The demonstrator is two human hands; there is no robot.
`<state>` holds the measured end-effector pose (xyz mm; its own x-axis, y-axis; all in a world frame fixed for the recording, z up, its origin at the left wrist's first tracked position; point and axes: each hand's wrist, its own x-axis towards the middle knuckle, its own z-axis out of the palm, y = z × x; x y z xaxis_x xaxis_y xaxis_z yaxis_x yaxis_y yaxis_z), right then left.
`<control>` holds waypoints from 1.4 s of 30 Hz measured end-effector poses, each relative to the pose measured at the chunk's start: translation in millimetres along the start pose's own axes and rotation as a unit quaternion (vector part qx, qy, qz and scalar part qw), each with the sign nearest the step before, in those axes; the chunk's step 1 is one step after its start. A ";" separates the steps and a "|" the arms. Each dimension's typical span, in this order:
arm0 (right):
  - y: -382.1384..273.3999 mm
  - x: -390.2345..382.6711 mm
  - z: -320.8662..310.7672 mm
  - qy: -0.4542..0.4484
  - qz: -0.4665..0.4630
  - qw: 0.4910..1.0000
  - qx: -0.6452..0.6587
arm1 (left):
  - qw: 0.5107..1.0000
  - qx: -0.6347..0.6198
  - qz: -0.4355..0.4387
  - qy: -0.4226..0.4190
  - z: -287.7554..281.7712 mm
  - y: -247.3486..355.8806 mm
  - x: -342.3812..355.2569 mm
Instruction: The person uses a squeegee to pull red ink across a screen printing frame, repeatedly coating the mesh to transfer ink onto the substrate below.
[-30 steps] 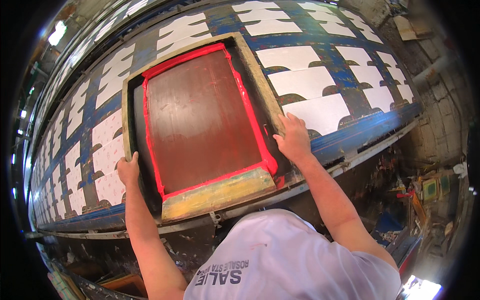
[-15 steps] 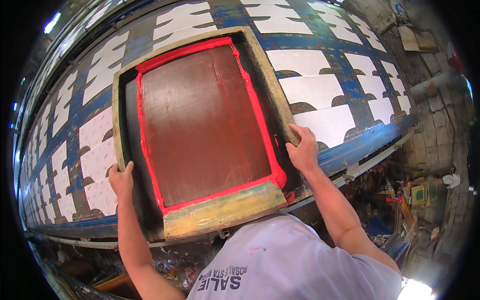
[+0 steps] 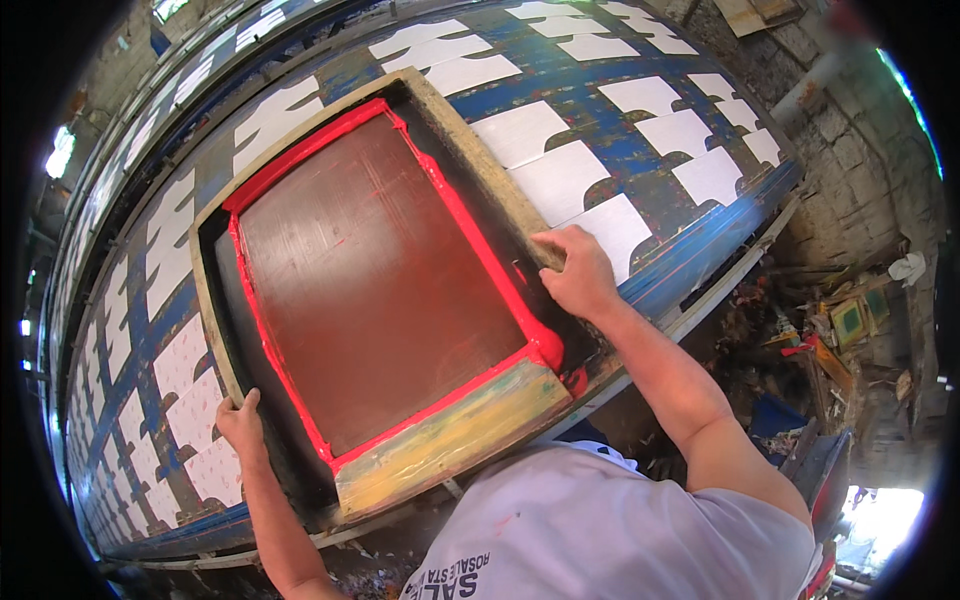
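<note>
A large screen-printing frame (image 3: pixel 452 125) with a pale wooden border lies tilted across the long blue table. Its dark red-brown middle (image 3: pixel 370 280) is ringed by thick bright red ink (image 3: pixel 472 240), and a smeared yellowish strip (image 3: pixel 450 432) crosses its lower end. My left hand (image 3: pixel 241 422) grips the frame's left side low down, fingers bent round the wood. My right hand (image 3: pixel 582 268) is closed on the right side, partway down. White cut panels (image 3: pixel 560 180) lie in rows beside the frame; those at the left (image 3: pixel 190 405) carry small pink prints.
The long table (image 3: pixel 715 222) has a blue edge with a metal rail. Another row of panels runs beyond it at upper left. Scrap boards and clutter (image 3: pixel 845 320) lie low at the right, beside a rough block wall (image 3: pixel 870 190). Bright openings show at the rim.
The view has turned, so table and frame slant more, the left side lower. My left hand sits lower in the picture. Both hands have kept their grip on the frame.
</note>
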<state>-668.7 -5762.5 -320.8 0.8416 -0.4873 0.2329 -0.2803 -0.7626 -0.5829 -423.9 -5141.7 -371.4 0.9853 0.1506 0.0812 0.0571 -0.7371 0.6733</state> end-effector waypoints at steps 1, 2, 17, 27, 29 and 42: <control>16.9 5.9 -6.5 0.007 0.000 1.000 0.001 | 1.000 -0.017 0.010 0.005 13.6 15.1 -6.7; 34.1 11.8 -13.4 0.010 0.005 1.000 0.000 | 0.999 -0.048 0.023 0.004 27.1 30.0 -13.6; 286.1 67.2 -142.0 0.036 0.096 0.995 0.018 | 1.000 -0.006 -0.009 0.025 210.3 226.3 -145.2; 350.2 79.6 -178.3 0.029 0.088 0.995 0.033 | 1.000 -0.002 -0.003 0.025 257.2 270.3 -175.9; 355.4 80.8 -182.5 0.024 0.084 0.995 0.039 | 0.998 0.051 -0.007 0.029 263.7 274.4 -179.7; 202.0 -49.9 -210.0 -0.264 -0.338 0.898 0.094 | 0.995 0.090 -0.022 0.020 277.8 285.3 -185.7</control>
<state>-864.2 -5981.5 -286.8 0.9059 0.3679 0.2098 0.4182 -0.6995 -0.5795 -545.8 -5563.1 -398.6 0.9742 0.2090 0.0856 0.1322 -0.8350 0.5342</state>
